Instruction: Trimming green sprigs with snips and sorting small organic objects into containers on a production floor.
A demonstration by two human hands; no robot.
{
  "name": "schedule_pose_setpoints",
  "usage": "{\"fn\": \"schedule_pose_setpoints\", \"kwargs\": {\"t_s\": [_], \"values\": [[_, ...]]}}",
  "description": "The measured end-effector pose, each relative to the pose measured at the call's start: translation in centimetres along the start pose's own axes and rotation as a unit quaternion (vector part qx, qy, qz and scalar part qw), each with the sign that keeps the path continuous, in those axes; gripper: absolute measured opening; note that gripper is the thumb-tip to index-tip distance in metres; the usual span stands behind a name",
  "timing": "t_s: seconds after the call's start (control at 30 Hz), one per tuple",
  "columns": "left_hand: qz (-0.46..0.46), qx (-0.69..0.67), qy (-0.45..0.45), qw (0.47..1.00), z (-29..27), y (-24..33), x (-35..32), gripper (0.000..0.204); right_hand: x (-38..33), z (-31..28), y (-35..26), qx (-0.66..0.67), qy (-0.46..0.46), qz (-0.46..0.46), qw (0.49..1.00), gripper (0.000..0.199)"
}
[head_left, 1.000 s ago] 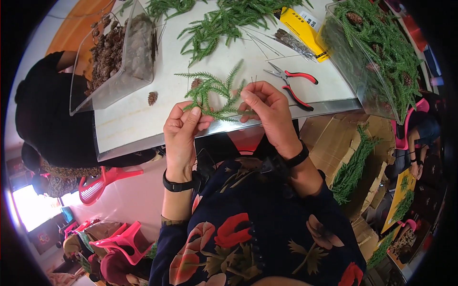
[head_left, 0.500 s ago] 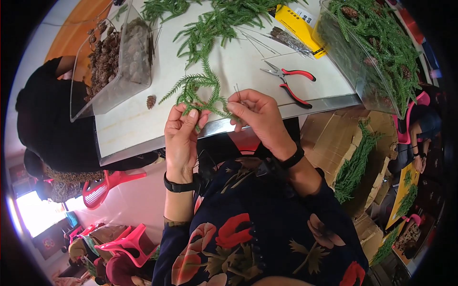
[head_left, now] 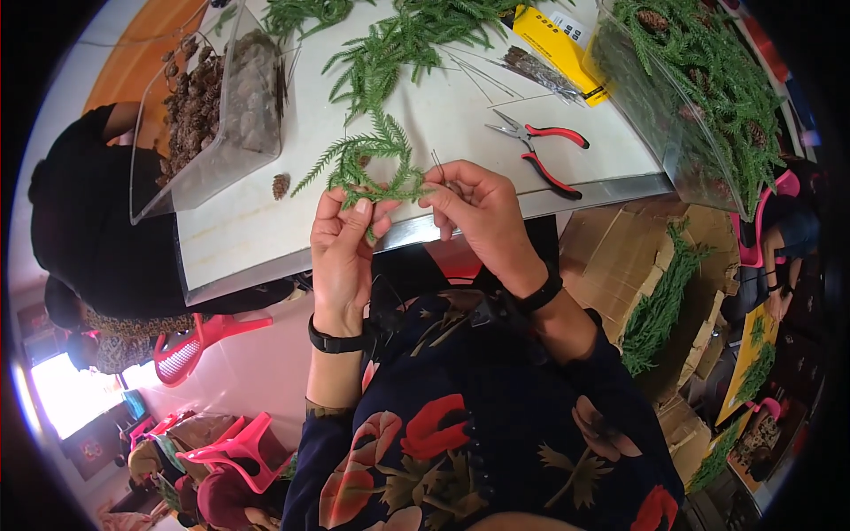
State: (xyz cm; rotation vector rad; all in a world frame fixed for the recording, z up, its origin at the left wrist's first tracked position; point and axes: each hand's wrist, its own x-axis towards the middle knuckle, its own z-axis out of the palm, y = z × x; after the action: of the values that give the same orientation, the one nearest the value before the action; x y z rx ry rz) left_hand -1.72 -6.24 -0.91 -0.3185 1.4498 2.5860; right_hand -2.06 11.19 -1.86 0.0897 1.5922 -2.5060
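The left hand (head_left: 343, 239) pinches a curled green sprig (head_left: 390, 137) between thumb and fingers at the centre of the frame, over the near edge of a white table (head_left: 478, 115). The sprig bends into a loose ring, with a spray pointing left and its right side reaching the other hand. The right hand (head_left: 482, 208), its fingers drawn close, holds thin wires (head_left: 436, 161) that stick up above its fingertips; a small brown thing sits partly hidden behind them, and whether these fingers also grip the sprig cannot be told. Right of centre lie pliers (head_left: 526, 134) with 2 red-and-black handles, their jaws slightly apart. A brown cone (head_left: 281, 186) lies left of the sprig. At upper left, a clear bin (head_left: 252, 97) contains more cones (head_left: 190, 115); at upper right, another clear bin (head_left: 655, 115) is heaped with greenery (head_left: 708, 80). Loose branches (head_left: 390, 62) spread across the top, near a yellow package (head_left: 553, 49). A cardboard box (head_left: 611, 257) stands at right.
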Motion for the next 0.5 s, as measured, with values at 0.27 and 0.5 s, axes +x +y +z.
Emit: {"fn": "schedule_pose_setpoints", "kwargs": {"t_s": [0.27,0.5], "values": [[0.032,0.082,0.005,0.996,0.3,-0.4,-0.1,0.016,1.0,0.2,-0.3,-0.028,0.007,0.023,0.999,0.022],[-0.010,0.087,-0.013,0.996,0.1,-0.2,-0.2,0.018,1.1,-0.4,-0.2,0.030,0.010,0.049,0.998,0.025]]}}
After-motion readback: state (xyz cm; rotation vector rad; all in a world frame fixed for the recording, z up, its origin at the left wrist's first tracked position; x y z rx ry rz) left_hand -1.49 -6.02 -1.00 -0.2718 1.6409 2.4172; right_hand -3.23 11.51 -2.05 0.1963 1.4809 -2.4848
